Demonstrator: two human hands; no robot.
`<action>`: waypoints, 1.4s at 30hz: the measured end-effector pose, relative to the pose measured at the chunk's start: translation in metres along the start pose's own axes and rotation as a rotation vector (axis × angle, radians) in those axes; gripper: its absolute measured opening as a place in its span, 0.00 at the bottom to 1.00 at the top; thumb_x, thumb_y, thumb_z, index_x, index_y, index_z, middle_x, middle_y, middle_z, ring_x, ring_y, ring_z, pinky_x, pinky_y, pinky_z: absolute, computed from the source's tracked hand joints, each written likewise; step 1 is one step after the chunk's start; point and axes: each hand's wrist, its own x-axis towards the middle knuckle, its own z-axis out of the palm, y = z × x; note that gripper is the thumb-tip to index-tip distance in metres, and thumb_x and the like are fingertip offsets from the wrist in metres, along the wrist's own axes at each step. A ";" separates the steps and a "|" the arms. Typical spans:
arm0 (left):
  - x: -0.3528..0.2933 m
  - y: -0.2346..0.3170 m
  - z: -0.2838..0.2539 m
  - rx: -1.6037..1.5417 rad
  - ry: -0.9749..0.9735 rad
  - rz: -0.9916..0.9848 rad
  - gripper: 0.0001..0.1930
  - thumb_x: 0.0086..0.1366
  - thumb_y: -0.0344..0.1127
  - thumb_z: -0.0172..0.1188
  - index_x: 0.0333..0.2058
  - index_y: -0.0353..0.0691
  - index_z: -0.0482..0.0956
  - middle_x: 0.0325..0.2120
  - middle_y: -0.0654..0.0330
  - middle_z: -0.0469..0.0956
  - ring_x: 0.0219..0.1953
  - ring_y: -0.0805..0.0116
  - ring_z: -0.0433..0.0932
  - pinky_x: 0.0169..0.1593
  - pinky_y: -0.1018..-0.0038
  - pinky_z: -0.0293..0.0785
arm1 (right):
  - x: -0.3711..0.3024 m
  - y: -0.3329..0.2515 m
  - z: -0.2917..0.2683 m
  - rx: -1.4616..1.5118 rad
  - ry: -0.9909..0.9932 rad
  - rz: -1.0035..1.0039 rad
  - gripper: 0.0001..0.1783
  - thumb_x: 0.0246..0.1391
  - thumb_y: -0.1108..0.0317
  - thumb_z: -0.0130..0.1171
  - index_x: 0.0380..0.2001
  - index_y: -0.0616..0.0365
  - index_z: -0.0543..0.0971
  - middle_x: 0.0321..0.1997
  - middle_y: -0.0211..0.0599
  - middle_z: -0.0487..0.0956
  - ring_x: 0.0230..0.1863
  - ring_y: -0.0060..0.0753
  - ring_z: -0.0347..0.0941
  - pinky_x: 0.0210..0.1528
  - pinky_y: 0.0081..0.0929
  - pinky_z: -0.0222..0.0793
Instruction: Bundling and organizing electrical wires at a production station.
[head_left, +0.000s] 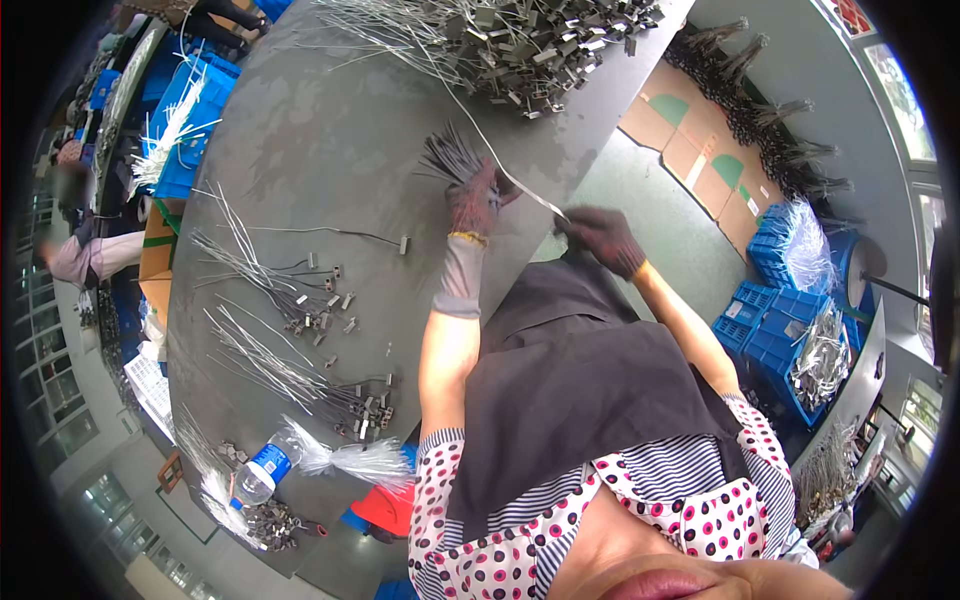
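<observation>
Both my hands wear dark, reddish work gloves. My left hand [474, 208], over the grey table [350, 150], is closed round a bundle of thin dark wires [452, 158] whose ends fan out above the fist. To its right my right hand [606, 240], past the table's edge, pinches the end of a pale wire [530, 192]. That wire runs up past my left hand toward a large heap of wires with small grey metal blocks [545, 55] at the far side. My left fingers partly hide the bundle's lower part.
Small groups of similar wires [270, 275] lie on the table's left, with one single wire [330, 231] apart. A plastic bottle [262, 474] lies near white strands [350, 457]. Blue crates [765, 325] and flattened cardboard [690, 150] are at right. Another person [90, 255] is far left.
</observation>
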 end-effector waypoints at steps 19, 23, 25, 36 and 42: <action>-0.019 0.022 0.070 -0.249 0.080 0.199 0.13 0.66 0.42 0.62 0.34 0.37 0.79 0.27 0.56 0.80 0.28 0.60 0.80 0.42 0.53 0.81 | -0.206 0.215 -0.112 -0.147 0.597 0.539 0.19 0.48 0.56 0.67 0.27 0.65 0.83 0.21 0.37 0.79 0.24 0.27 0.72 0.28 0.31 0.68; -0.020 0.009 0.056 -0.248 0.045 0.229 0.12 0.66 0.42 0.62 0.35 0.38 0.78 0.28 0.56 0.80 0.29 0.60 0.80 0.43 0.53 0.81 | -0.195 0.202 -0.122 -0.176 0.571 0.537 0.19 0.49 0.55 0.67 0.27 0.64 0.83 0.21 0.36 0.79 0.24 0.27 0.72 0.28 0.31 0.68; -0.017 -0.001 0.045 -0.343 -0.022 0.182 0.08 0.66 0.40 0.62 0.41 0.46 0.79 0.31 0.61 0.79 0.34 0.62 0.78 0.51 0.46 0.76 | -0.177 0.182 -0.117 -0.153 0.545 0.512 0.19 0.49 0.54 0.67 0.27 0.64 0.83 0.21 0.36 0.79 0.24 0.26 0.72 0.28 0.30 0.68; -0.086 -0.057 0.079 0.180 -0.056 0.020 0.12 0.66 0.35 0.62 0.43 0.33 0.77 0.30 0.56 0.82 0.31 0.64 0.83 0.35 0.66 0.84 | -0.023 0.090 -0.041 -0.029 0.292 0.194 0.21 0.55 0.52 0.62 0.28 0.63 0.83 0.20 0.32 0.76 0.18 0.21 0.68 0.21 0.25 0.64; -0.086 -0.024 0.080 0.460 0.087 0.220 0.12 0.65 0.37 0.64 0.38 0.30 0.81 0.25 0.56 0.81 0.24 0.67 0.81 0.29 0.73 0.81 | -0.013 0.046 -0.013 0.204 -0.147 0.409 0.25 0.60 0.49 0.59 0.33 0.66 0.82 0.17 0.30 0.73 0.13 0.24 0.65 0.16 0.25 0.63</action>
